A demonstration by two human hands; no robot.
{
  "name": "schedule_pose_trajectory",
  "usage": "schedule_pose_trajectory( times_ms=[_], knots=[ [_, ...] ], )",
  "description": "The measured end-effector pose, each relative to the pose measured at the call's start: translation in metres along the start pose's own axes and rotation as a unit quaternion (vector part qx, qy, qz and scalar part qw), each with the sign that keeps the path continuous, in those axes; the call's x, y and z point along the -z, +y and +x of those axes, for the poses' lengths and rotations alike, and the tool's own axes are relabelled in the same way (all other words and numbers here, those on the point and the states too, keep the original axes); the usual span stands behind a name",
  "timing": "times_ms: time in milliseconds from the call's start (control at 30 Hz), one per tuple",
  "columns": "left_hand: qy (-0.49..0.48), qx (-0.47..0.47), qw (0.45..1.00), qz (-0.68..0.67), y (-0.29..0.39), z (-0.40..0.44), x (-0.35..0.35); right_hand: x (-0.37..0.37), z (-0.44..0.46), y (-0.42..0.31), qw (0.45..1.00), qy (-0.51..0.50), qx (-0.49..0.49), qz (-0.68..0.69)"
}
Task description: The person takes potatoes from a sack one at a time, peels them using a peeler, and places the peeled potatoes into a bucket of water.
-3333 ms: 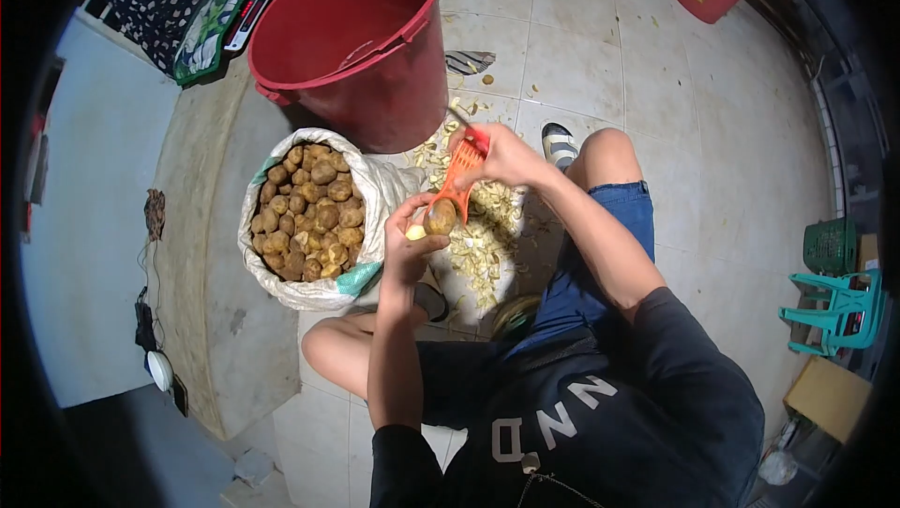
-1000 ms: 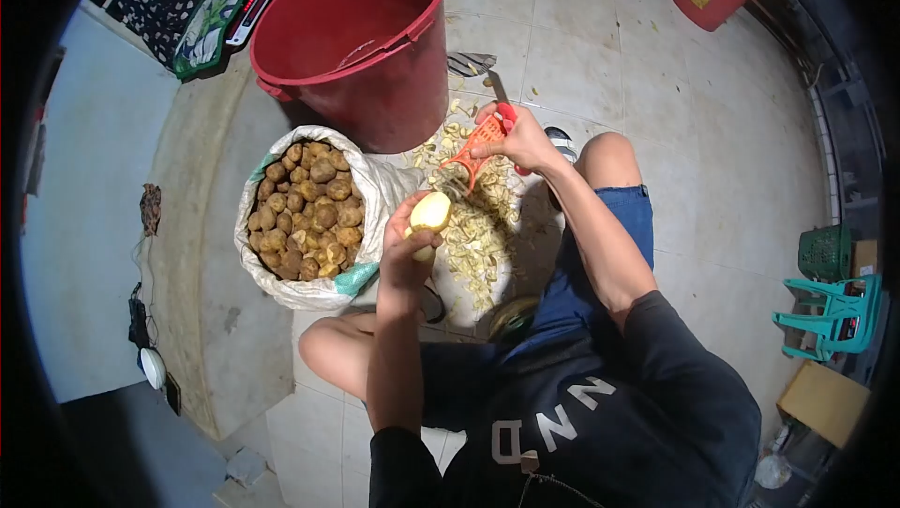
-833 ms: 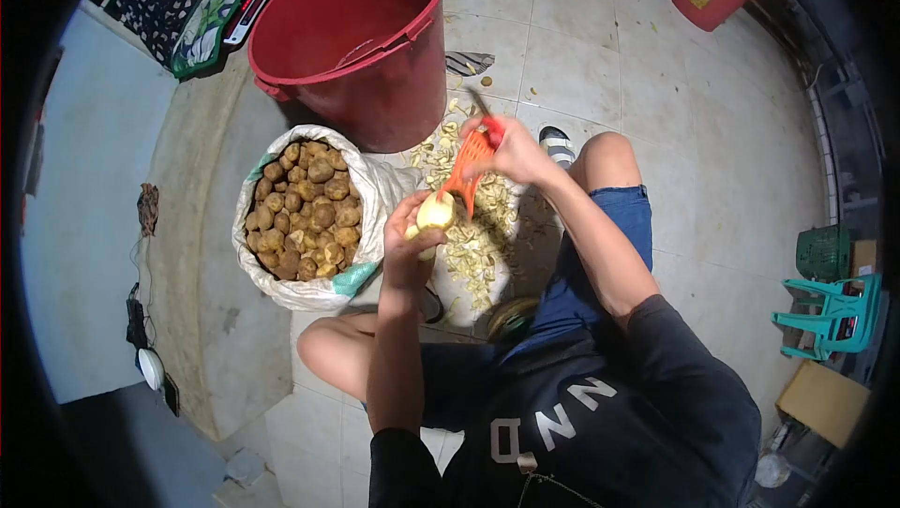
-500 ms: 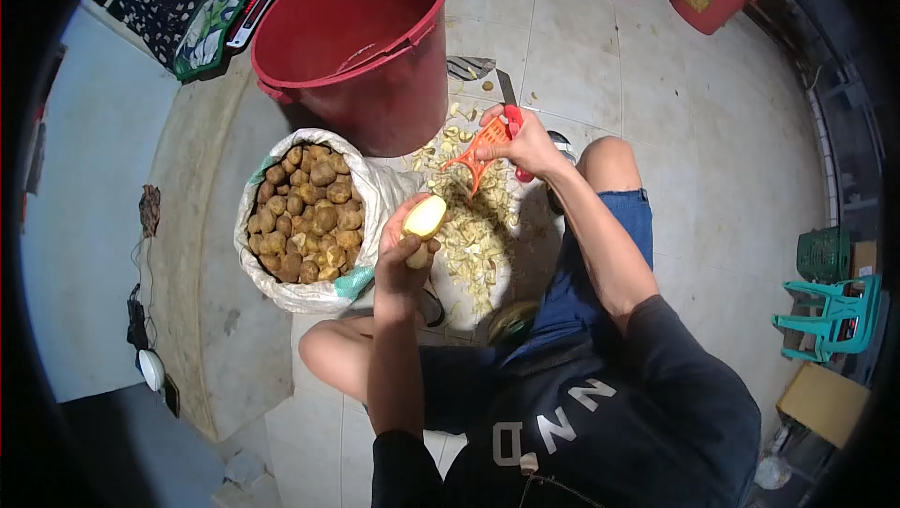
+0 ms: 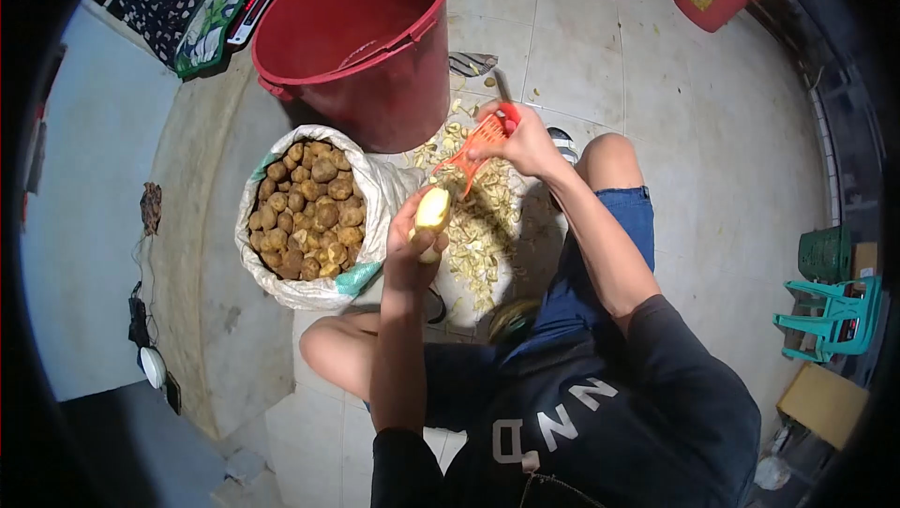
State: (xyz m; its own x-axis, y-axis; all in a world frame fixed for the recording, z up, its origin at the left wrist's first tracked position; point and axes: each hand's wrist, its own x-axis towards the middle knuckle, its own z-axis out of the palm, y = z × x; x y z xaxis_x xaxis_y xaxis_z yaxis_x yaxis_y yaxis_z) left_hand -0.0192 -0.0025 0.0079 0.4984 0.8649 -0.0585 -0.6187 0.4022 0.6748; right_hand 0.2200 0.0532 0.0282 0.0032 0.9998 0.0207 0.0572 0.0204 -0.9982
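"What do we have in our left hand (image 5: 401, 247)?"

"We are grasping a partly peeled potato (image 5: 432, 209) in curled fingers, and in our view it sits left of the peelings (image 5: 480, 260) on the tiled floor (image 5: 581, 58). Something pale (image 5: 429, 255) shows lower in the grip; we can't tell what it is."

"And our right hand (image 5: 527, 144)?"

"We have its fingers wrapped around an orange peeler (image 5: 478, 142) and a red-handled knife (image 5: 510, 116), the blade pointing away from us. The peeler's prongs are just beside the potato."

"Anything near us?"

"We see brown potatoes (image 5: 309, 208) filling the open sack (image 5: 377, 175), beside the big red tub (image 5: 384, 100)."
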Motion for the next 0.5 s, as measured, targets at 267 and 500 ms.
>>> schedule_pose_trajectory(
  times_ms=[267,500],
  knots=[
    [0.002,0.013,1.0,0.022,0.0,0.0,-0.001,0.008,0.005,0.009,0.999,-0.008,-0.036,0.008],
    [0.015,0.015,1.0,0.012,-0.002,0.002,-0.002,0.001,0.001,0.01,0.998,-0.038,0.045,-0.007]
  ],
)
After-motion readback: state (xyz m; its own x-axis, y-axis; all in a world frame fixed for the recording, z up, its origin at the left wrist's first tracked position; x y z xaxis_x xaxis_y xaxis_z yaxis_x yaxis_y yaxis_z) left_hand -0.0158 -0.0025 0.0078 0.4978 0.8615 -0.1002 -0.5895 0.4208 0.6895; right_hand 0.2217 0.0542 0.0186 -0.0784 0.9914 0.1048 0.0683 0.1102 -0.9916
